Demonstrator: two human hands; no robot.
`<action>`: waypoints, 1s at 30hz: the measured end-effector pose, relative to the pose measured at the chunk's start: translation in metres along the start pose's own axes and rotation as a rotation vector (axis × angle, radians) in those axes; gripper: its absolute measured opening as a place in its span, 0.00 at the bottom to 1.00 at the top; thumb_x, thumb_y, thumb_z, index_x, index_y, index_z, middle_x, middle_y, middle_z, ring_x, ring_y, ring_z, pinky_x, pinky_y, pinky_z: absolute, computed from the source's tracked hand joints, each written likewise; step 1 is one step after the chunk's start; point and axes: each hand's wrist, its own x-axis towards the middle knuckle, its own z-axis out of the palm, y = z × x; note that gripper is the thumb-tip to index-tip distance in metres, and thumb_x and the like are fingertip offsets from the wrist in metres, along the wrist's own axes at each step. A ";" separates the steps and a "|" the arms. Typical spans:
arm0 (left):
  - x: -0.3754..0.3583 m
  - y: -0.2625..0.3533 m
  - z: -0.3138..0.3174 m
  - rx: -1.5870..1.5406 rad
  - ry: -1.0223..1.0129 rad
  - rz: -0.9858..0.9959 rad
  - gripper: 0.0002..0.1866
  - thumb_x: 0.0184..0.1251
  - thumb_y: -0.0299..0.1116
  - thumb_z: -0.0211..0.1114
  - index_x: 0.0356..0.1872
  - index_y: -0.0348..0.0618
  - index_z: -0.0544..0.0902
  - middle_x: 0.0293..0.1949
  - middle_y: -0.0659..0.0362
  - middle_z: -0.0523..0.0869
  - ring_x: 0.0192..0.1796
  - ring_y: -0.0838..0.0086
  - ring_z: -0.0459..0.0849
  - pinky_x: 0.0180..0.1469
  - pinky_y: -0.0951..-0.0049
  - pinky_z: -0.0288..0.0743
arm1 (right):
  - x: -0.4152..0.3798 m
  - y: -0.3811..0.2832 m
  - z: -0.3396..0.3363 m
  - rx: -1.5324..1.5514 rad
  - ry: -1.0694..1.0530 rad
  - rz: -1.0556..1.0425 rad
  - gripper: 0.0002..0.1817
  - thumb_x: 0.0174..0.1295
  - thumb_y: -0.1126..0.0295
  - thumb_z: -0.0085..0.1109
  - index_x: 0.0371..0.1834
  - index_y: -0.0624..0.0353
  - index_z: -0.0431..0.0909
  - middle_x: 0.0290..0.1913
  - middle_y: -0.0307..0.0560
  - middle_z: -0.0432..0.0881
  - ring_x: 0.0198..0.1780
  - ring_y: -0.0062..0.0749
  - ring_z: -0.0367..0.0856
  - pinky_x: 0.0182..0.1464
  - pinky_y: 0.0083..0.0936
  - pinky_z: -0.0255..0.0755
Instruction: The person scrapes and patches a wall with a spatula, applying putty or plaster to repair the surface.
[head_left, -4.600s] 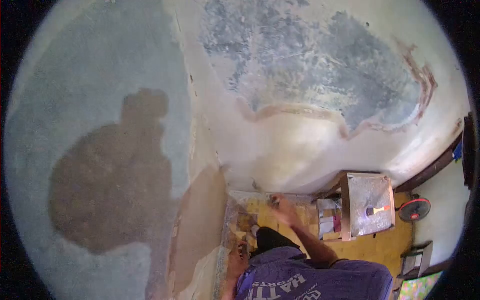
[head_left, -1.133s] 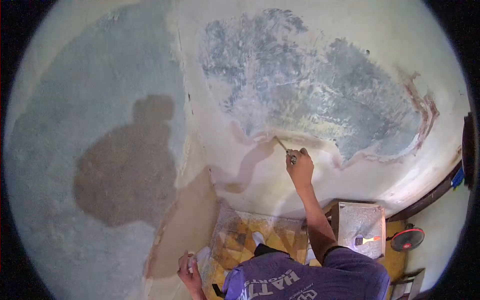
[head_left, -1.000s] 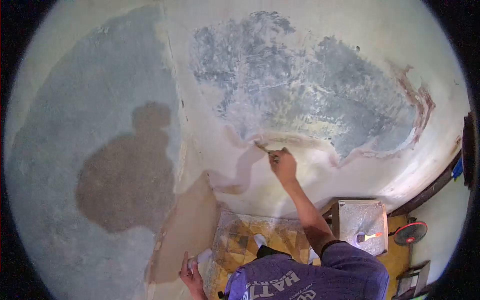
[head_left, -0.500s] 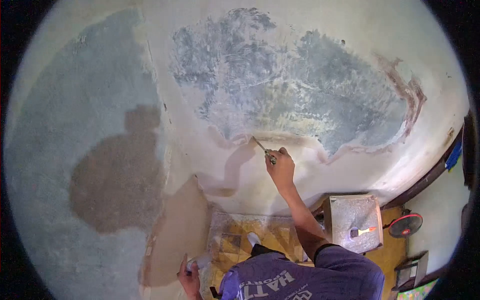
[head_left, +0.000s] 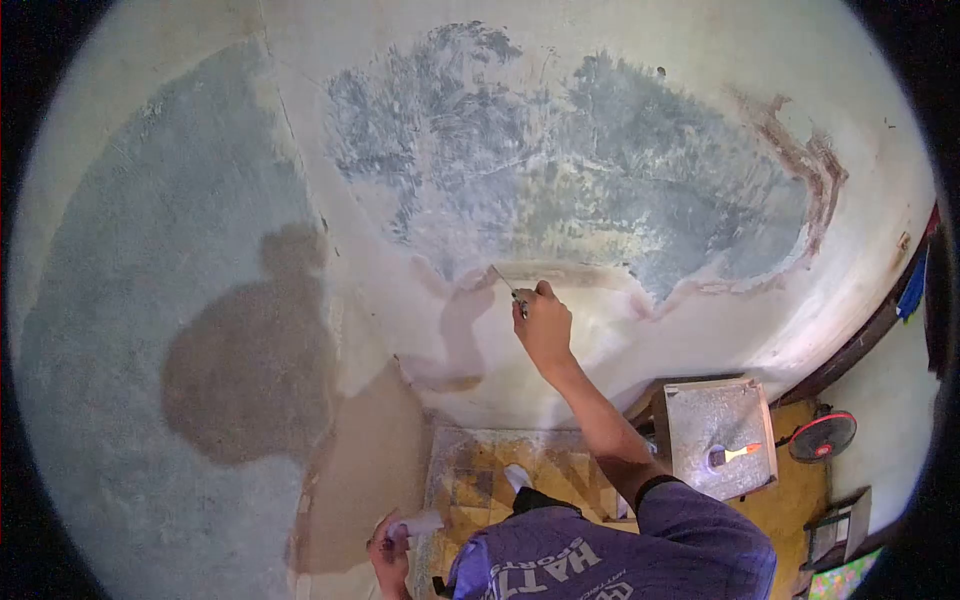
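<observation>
My right hand [head_left: 545, 325] is closed round the handle of a slim putty knife [head_left: 502, 280]. The tip of its blade meets the wall at the lower edge of a rough grey patch [head_left: 600, 180], where the pale coating ends. Low in the view, near the wall corner, my left hand [head_left: 388, 552] is closed on a pale, flat-bladed tool [head_left: 424, 522] with a dark part at the fingers. Its exact kind is hard to make out.
A box-like stand [head_left: 715, 410] to the right carries a paintbrush [head_left: 738, 455]. Beyond it stands a black and red fan [head_left: 823, 437]. A grey-coated side wall [head_left: 130, 300] rises at the left. Yellow floor tiles [head_left: 465, 490] show below.
The view has shifted slightly. My right hand and the putty knife have moved a little left along the patch edge. My left hand has turned, showing more of the pale flat tool.
</observation>
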 end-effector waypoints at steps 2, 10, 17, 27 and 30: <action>-0.001 -0.013 0.003 -0.121 -0.011 0.089 0.09 0.66 0.22 0.62 0.46 0.37 0.83 0.32 0.57 0.85 0.28 0.80 0.77 0.28 0.79 0.70 | 0.001 0.000 -0.002 0.027 -0.003 0.016 0.05 0.52 0.72 0.64 0.33 0.55 0.84 0.31 0.51 0.77 0.30 0.51 0.81 0.32 0.42 0.76; 0.004 -0.005 -0.003 0.038 -0.026 0.224 0.08 0.70 0.25 0.58 0.39 0.36 0.86 0.37 0.55 0.86 0.28 0.77 0.78 0.30 0.75 0.73 | 0.008 0.022 -0.002 0.098 0.003 0.004 0.06 0.51 0.69 0.66 0.30 0.57 0.85 0.32 0.54 0.79 0.32 0.54 0.81 0.36 0.44 0.76; -0.006 0.012 0.002 -0.074 0.068 -0.021 0.17 0.73 0.29 0.57 0.59 0.34 0.73 0.40 0.55 0.84 0.33 0.74 0.80 0.35 0.75 0.78 | 0.013 0.008 0.066 0.079 -0.168 -0.089 0.06 0.52 0.67 0.64 0.28 0.58 0.84 0.36 0.59 0.80 0.34 0.55 0.82 0.37 0.46 0.77; -0.042 -0.031 -0.017 -0.115 0.300 -0.026 0.17 0.69 0.20 0.57 0.53 0.40 0.61 0.40 0.51 0.79 0.37 0.72 0.81 0.42 0.72 0.80 | 0.000 -0.001 0.040 -0.060 -0.049 -0.013 0.07 0.55 0.68 0.61 0.33 0.59 0.82 0.37 0.57 0.79 0.33 0.53 0.83 0.35 0.45 0.78; -0.048 -0.035 -0.020 -0.168 0.241 -0.105 0.15 0.66 0.17 0.59 0.45 0.42 0.63 0.34 0.57 0.79 0.38 0.74 0.82 0.43 0.73 0.80 | -0.013 -0.002 0.043 -0.042 -0.033 0.039 0.06 0.53 0.67 0.65 0.28 0.57 0.82 0.33 0.53 0.79 0.34 0.52 0.82 0.36 0.43 0.78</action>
